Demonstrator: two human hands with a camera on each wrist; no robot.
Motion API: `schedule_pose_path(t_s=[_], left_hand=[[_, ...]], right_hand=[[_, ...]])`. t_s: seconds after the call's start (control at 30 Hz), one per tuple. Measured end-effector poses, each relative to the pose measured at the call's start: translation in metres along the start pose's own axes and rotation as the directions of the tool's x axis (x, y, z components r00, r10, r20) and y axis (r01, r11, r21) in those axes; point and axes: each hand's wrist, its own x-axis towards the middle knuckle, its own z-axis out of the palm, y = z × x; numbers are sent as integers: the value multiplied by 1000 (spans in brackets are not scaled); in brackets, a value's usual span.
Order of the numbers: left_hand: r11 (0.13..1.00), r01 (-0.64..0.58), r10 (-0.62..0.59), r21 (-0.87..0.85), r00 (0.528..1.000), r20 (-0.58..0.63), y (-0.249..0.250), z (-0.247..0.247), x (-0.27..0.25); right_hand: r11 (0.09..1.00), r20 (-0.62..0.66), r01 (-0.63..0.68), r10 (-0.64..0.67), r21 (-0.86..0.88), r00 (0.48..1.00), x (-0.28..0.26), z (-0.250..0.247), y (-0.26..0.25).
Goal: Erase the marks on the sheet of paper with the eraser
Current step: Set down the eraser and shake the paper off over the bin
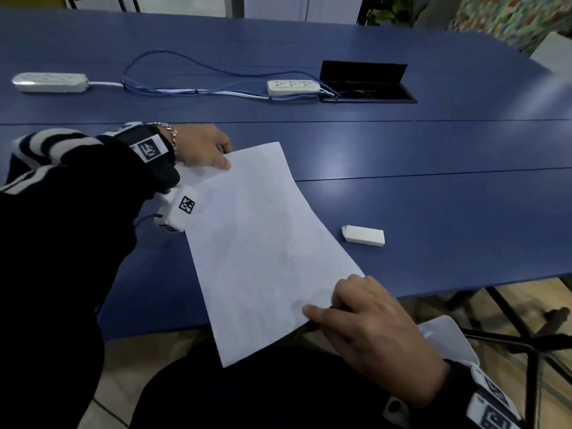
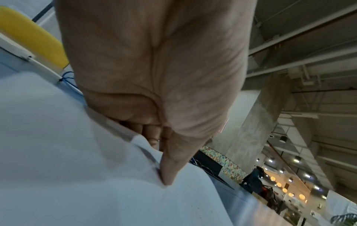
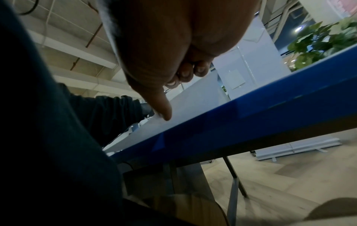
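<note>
Pinching the sheet of paper point(image 1: 263, 243) over a blue table point(image 1: 433, 168), both hands' fingers point(image 1: 318, 314) hold corners; marks look faint.

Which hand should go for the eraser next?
Probably the right hand: the eraser lies on the table on its side of the paper. The left hand grips the paper's far corner and would have to cross the sheet.

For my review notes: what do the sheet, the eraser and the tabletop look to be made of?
Sheet: thin matte white paper; it bows between the left hand and right hand pinching it. Eraser: matte white block with one slanted end, probably rubber or vinyl. Table: smooth blue panels with soft glare and visible seams, likely laminate.
</note>
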Motion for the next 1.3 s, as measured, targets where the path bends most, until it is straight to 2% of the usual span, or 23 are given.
schedule_pose_path(t_s=[0.13,0.2,0.33,0.4,0.53,0.63,0.7,0.8,0.87,0.97,1.1,1.2,1.3], left_hand=[[994,10,-7,-107,1000,28,-8,5,-39],[975,24,-7,-222,997,78,-8,10,-66],[833,96,19,-545,979,201,-4,31,-112],[761,136,63,-635,958,281,6,45,-131],[668,140,169,-731,928,333,41,76,-162],[634,83,281,-769,901,330,79,101,-181],[625,50,341,-779,880,330,101,116,-189],[632,0,425,-775,836,346,128,143,-193],[642,4,443,-767,814,375,146,162,-190],[675,19,435,-737,797,419,171,194,-182],[718,22,386,-696,819,425,193,233,-156],[738,51,303,-672,866,399,207,252,-139],[726,134,187,-674,905,381,215,269,-125]], right_hand=[[995,-47,-70,74,71,996,-28,-13,2],[971,-57,-164,176,172,983,-46,-21,7],[850,-33,-352,396,392,918,-81,-39,21],[745,-28,-428,512,512,859,-100,-44,27],[436,88,-498,680,750,728,-144,-50,38],[218,121,-462,792,859,599,-177,-54,46],[141,117,-439,852,887,510,-193,-57,48],[82,140,-505,912,859,387,-220,-64,52],[55,155,-529,926,847,344,-238,-67,56],[65,132,-563,944,824,303,-267,-63,66],[76,100,-569,957,819,272,-299,-42,96],[95,77,-561,958,822,275,-307,-23,123],[16,131,-525,962,851,242,-305,-1,150]])
